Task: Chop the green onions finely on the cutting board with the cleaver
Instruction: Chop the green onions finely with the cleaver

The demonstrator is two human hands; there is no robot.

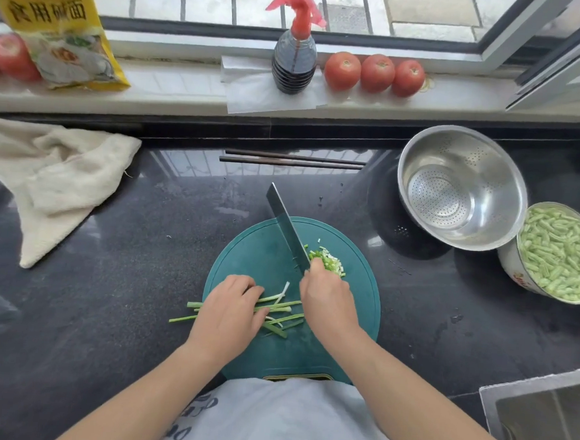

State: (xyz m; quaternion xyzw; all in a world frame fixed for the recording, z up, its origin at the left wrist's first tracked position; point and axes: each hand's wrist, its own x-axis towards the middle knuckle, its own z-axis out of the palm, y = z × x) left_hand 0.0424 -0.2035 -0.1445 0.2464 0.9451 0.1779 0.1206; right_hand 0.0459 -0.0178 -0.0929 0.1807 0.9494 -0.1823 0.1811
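A round teal cutting board (254,262) lies on the dark counter in front of me. Several long green onion stalks (287,314) lie across its near left part, sticking out over the left rim. My left hand (231,310) rests on them with the fingers curled over the stalks. My right hand (327,301) grips the handle of the cleaver (286,228), whose blade points away and to the left, over the board. A small heap of chopped green onion (330,260) sits just right of the blade, partly behind my right hand.
A steel colander (462,187) and a bowl of cut green beans (561,252) stand at the right. Chopsticks (292,160) lie behind the board, a beige towel (51,179) at the left. A sauce bottle (294,63) and tomatoes (376,73) line the sill. A sink corner (542,426) sits near right.
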